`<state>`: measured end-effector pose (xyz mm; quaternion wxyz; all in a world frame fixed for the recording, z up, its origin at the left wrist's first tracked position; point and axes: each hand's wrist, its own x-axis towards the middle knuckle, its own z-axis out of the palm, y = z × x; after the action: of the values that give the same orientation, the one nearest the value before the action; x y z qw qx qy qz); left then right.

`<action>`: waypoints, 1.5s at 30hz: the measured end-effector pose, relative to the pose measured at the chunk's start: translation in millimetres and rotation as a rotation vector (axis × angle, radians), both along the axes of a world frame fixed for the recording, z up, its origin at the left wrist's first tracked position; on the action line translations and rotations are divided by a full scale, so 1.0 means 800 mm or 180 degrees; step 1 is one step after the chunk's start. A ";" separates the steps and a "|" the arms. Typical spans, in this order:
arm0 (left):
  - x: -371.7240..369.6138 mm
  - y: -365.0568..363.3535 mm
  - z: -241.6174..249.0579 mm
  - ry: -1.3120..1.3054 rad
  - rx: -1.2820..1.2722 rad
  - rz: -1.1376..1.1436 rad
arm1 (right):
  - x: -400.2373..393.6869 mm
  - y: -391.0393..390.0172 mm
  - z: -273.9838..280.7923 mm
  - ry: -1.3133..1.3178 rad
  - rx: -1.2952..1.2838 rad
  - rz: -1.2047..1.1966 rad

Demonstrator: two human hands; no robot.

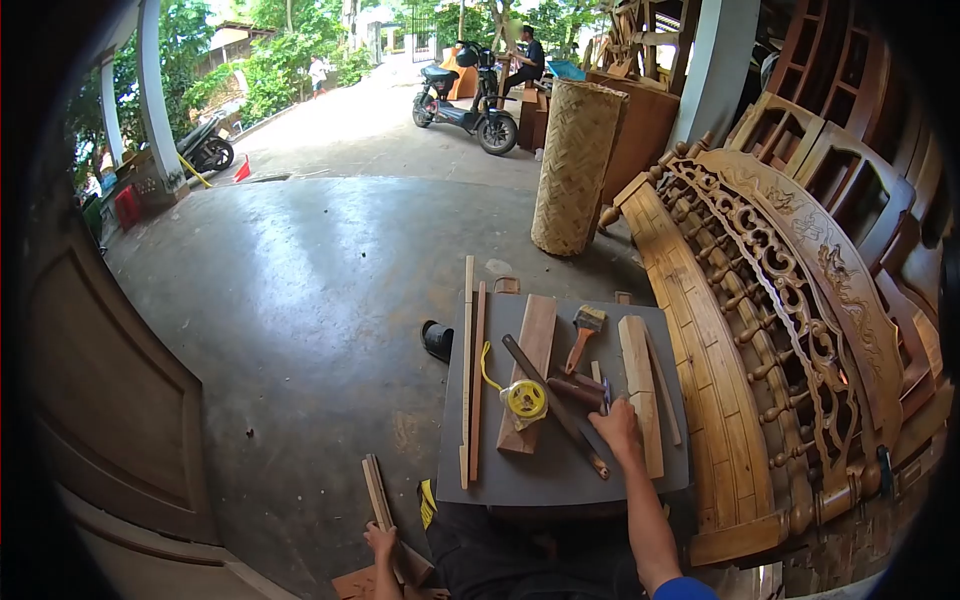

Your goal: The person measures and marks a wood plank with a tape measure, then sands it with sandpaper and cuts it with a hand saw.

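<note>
Low at the left, my left hand is closed around a narrow wooden piece beside the table. My right hand is over the grey-topped table, its fingers closed at a small thin bluish object whose kind I cannot make out. Close to it lie a brown cylindrical piece and a long dark rod-like tool. A yellow tape measure rests on a wooden board. Farther back is a paintbrush. A pale wooden block lies right of my right hand.
Long thin wooden strips line the table's left side. A carved wooden bench piece stands close on the right. Behind are a rolled woven mat, a scooter and a seated person. A black shoe shows by the table.
</note>
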<state>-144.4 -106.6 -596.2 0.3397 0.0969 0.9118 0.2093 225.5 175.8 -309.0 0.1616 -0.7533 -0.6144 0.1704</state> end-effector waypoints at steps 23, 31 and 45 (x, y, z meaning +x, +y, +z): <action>0.004 0.026 0.151 0.0708 0.1854 -0.0041 | 0.180 -0.015 -0.026 0.0877 0.1104 0.0284; 0.101 0.126 0.311 0.0643 0.2983 -0.0850 | 0.190 -0.028 -0.038 0.1021 0.1052 0.0321; 0.224 0.210 0.412 0.1711 0.3199 -0.2643 | 0.220 -0.052 -0.027 0.2425 0.1019 0.0076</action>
<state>34.7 61.6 -266.9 0.0686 0.6303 0.6447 0.4270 401.1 134.1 -330.3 0.4905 -0.5945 -0.5380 0.3413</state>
